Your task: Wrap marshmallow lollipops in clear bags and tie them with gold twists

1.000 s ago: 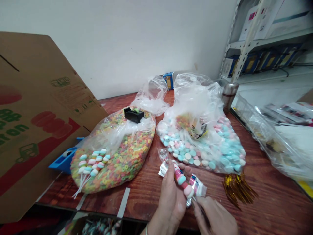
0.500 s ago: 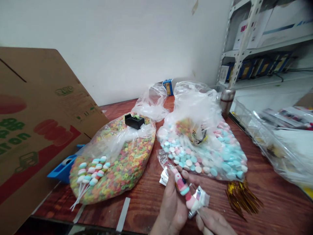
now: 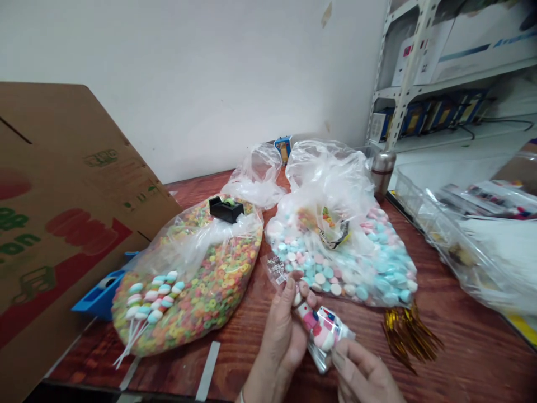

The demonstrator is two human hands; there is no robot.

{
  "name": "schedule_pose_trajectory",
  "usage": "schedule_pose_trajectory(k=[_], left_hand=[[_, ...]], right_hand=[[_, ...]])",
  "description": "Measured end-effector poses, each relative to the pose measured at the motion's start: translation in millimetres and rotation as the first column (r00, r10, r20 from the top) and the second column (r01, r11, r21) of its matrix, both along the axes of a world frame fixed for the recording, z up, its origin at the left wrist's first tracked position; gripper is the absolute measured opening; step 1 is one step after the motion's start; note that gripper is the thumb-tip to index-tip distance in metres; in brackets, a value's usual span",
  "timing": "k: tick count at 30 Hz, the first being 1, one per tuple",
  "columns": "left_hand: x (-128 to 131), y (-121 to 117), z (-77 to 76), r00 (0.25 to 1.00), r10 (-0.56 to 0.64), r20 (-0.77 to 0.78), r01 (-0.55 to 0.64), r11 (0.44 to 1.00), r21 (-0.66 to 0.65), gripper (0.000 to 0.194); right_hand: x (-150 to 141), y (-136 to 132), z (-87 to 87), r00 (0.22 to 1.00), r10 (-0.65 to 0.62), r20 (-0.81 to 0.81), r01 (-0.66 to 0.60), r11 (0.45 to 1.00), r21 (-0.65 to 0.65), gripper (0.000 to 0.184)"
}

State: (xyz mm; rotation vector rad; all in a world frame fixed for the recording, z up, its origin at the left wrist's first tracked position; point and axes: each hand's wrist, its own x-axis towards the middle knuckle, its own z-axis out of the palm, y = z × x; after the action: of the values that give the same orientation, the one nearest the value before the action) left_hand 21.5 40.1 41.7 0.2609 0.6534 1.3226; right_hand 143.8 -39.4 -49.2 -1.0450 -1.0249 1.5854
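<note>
Left hand [image 3: 287,336] grips marshmallow stack [image 3: 324,337] in clear printed wrapper [image 3: 318,365] above tabletop [image 3: 474,347]; right hand [image 3: 363,372] pinches wrapper's near edge. Hard tug could tear film; squeezing could squash candy.

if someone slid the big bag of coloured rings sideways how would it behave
The bag would probably sag and shift, since its thin plastic holds many loose rings. Being so full, it may drag heavily. The black tape dispenser and candy sticks resting on top might slide off.

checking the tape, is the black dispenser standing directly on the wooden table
No, the black tape dispenser rests on the bag of multicoloured rings.
</note>
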Motion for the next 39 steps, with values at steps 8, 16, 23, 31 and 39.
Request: schedule_pose_trajectory(k=[8,16,23,31,39], left_hand=[[25,-10,-0.2,0.991,0.114,-0.069,-0.126,0.971,-0.204,0.018],[22,-18,-10.5,1.000,0.015,-0.006,-0.016,0.973,-0.232,0.026],[15,-13,-7.6,0.997,0.031,0.076,-0.015,0.979,-0.205,0.028],[25,-28,-13.7,0.995,-0.096,0.021,0.097,0.993,-0.068,0.034],[10,-15,-14.3,0.998,-0.042,-0.040,0.042,0.999,0.011,0.027]], right_hand=[[15,5,6.2,0.596,-0.608,0.525,-0.156,0.554,0.818,0.025],[-12,9,15.5,0.997,0.054,-0.050,-0.060,0.991,-0.123,0.039],[11,-2,-2.4,0.834,-0.265,0.484,0.013,0.886,0.464,0.021],[-8,7,32.5,0.801,0.051,-0.597,-0.280,0.913,-0.297,0.037],[-8,9,23.1,0.869,0.091,-0.486,-0.256,0.924,-0.285,0.040]])
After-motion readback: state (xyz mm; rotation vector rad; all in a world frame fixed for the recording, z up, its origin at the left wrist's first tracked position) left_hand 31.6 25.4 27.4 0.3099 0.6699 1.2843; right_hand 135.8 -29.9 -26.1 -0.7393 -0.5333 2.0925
